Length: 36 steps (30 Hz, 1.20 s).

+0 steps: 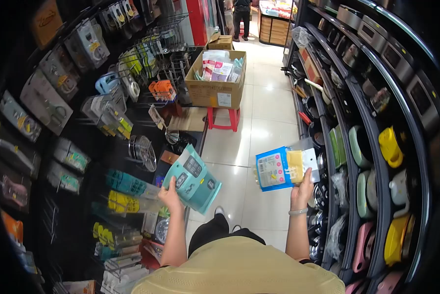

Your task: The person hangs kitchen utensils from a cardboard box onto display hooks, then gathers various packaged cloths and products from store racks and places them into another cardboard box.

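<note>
Head view: our left hand is closed on the edge of a teal pack, nearer us than the cardboard box and slightly left of it. Our right hand is pinched shut on a blue pack and a yellow pack, nearer us and right of the box; whether those two are joined, we cannot tell. So far, our packs are picked up, none set down; other packs lie inside the box.
</note>
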Motion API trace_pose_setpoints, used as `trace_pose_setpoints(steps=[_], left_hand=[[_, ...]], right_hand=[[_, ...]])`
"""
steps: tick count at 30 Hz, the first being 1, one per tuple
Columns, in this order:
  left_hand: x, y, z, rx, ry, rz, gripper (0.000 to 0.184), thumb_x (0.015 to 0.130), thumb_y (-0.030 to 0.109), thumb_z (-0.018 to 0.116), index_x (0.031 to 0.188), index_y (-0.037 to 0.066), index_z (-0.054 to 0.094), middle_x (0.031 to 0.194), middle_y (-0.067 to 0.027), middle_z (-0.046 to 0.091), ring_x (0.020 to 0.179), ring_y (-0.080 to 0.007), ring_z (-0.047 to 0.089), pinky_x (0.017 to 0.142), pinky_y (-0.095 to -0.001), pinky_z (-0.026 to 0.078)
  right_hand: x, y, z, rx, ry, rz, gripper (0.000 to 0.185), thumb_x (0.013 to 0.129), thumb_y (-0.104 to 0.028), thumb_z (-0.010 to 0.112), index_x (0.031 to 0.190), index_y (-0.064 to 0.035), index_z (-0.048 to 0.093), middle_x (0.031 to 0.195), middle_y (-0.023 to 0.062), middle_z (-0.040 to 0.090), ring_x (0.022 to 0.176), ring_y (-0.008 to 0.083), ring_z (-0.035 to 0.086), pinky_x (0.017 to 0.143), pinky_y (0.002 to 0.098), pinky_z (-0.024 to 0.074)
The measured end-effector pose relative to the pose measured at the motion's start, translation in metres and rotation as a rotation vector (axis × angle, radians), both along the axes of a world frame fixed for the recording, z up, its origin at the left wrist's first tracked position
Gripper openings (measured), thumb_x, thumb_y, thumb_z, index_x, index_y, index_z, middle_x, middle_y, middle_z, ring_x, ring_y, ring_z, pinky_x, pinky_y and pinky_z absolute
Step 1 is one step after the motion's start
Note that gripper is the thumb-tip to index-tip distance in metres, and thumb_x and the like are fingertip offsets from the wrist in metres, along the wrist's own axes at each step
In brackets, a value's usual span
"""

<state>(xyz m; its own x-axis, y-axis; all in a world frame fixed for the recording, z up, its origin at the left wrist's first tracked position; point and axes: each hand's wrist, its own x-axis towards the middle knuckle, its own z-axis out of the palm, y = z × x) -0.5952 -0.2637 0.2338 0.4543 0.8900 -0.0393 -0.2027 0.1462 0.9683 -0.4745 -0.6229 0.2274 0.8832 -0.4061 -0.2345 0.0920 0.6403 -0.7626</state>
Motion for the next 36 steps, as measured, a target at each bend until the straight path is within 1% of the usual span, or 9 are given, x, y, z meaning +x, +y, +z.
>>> trace_pose_setpoints(steps=[5, 9, 11, 15, 21, 25, 30, 31, 36], left_hand=[[0.092, 0.035, -0.037, 0.043, 0.042, -0.011, 0.014, 0.082, 0.008, 0.064, 0.09, -0.004, 0.065, 0.081, -0.0029, 0.064, 0.068, -0.0076, 0.056, 0.062, -0.0232, 0.045], [0.175, 0.059, -0.053, 0.012, 0.074, -0.052, 0.015, 0.081, 0.005, 0.064, 0.094, -0.005, 0.064, 0.085, -0.0053, 0.064, 0.071, -0.0101, 0.059, 0.065, -0.0248, 0.047], [0.22, 0.071, -0.056, -0.061, 0.039, -0.061, 0.016, 0.081, 0.004, 0.064, 0.094, -0.005, 0.064, 0.085, -0.0053, 0.064, 0.071, -0.01, 0.058, 0.065, -0.0247, 0.047], [0.293, 0.094, -0.044, -0.04, 0.05, -0.105, 0.019, 0.081, 0.008, 0.065, 0.093, -0.007, 0.063, 0.082, -0.0057, 0.064, 0.067, -0.0079, 0.056, 0.062, -0.0239, 0.045], [0.355, 0.119, -0.021, -0.016, 0.121, -0.08, 0.014, 0.079, 0.007, 0.068, 0.087, -0.005, 0.066, 0.078, -0.0019, 0.064, 0.065, -0.0061, 0.055, 0.061, -0.0216, 0.044], [0.376, 0.128, -0.004, -0.055, 0.11, -0.01, 0.013, 0.079, 0.005, 0.068, 0.088, -0.004, 0.066, 0.079, -0.0025, 0.064, 0.066, -0.0066, 0.056, 0.062, -0.0217, 0.045], [0.401, 0.14, 0.012, -0.044, 0.086, 0.156, 0.015, 0.077, 0.002, 0.069, 0.09, -0.004, 0.066, 0.081, -0.0036, 0.065, 0.068, -0.0072, 0.056, 0.064, -0.0211, 0.045], [0.408, 0.141, 0.02, -0.014, 0.121, 0.188, 0.015, 0.077, 0.001, 0.068, 0.091, -0.004, 0.066, 0.081, -0.0039, 0.065, 0.069, -0.0075, 0.057, 0.065, -0.0214, 0.045], [0.445, 0.144, 0.033, 0.046, 0.064, 0.369, 0.014, 0.078, -0.001, 0.066, 0.091, -0.005, 0.066, 0.084, -0.0057, 0.065, 0.073, -0.0094, 0.059, 0.068, -0.023, 0.046]], right_hand=[[0.101, 0.046, -0.027, 0.117, 0.019, 0.078, 0.036, 0.092, -0.026, 0.054, 0.109, 0.0054, 0.053, 0.104, 0.0115, 0.06, 0.09, 0.0185, 0.061, 0.074, 0.0305, 0.0512], [0.185, 0.084, -0.013, 0.051, -0.033, 0.148, 0.035, 0.093, -0.025, 0.051, 0.112, 0.0046, 0.053, 0.106, 0.0114, 0.059, 0.093, 0.0184, 0.059, 0.078, 0.0304, 0.0498], [0.237, 0.102, -0.001, -0.033, -0.065, 0.124, 0.034, 0.093, -0.024, 0.051, 0.11, 0.0047, 0.054, 0.102, 0.0109, 0.06, 0.088, 0.0173, 0.06, 0.073, 0.0284, 0.05], [0.328, 0.132, 0.042, -0.13, -0.16, 0.147, 0.029, 0.093, -0.024, 0.052, 0.1, 0.0039, 0.056, 0.098, 0.0096, 0.061, 0.084, 0.0162, 0.061, 0.069, 0.0277, 0.0505], [0.463, 0.186, 0.058, -0.087, -0.198, 0.183, 0.033, 0.092, -0.024, 0.053, 0.106, 0.0054, 0.055, 0.097, 0.0093, 0.061, 0.085, 0.0171, 0.061, 0.071, 0.0286, 0.0506], [0.545, 0.243, 0.041, -0.249, -0.189, 0.238, 0.034, 0.091, -0.025, 0.056, 0.107, 0.0053, 0.056, 0.095, 0.0082, 0.061, 0.08, 0.0145, 0.06, 0.067, 0.0259, 0.049], [0.65, 0.323, -0.005, -0.186, -0.17, 0.32, 0.03, 0.089, -0.024, 0.059, 0.096, 0.0055, 0.062, 0.088, 0.0074, 0.063, 0.074, 0.0121, 0.058, 0.065, 0.0243, 0.0481], [0.672, 0.338, -0.018, -0.237, -0.165, 0.345, 0.032, 0.089, -0.027, 0.059, 0.099, 0.0039, 0.061, 0.088, 0.0075, 0.063, 0.074, 0.0131, 0.059, 0.063, 0.0243, 0.0487], [0.732, 0.412, -0.046, -0.344, -0.119, 0.426, 0.029, 0.089, -0.025, 0.058, 0.095, 0.0036, 0.065, 0.088, 0.0057, 0.064, 0.074, 0.0104, 0.055, 0.067, 0.0253, 0.0461]])
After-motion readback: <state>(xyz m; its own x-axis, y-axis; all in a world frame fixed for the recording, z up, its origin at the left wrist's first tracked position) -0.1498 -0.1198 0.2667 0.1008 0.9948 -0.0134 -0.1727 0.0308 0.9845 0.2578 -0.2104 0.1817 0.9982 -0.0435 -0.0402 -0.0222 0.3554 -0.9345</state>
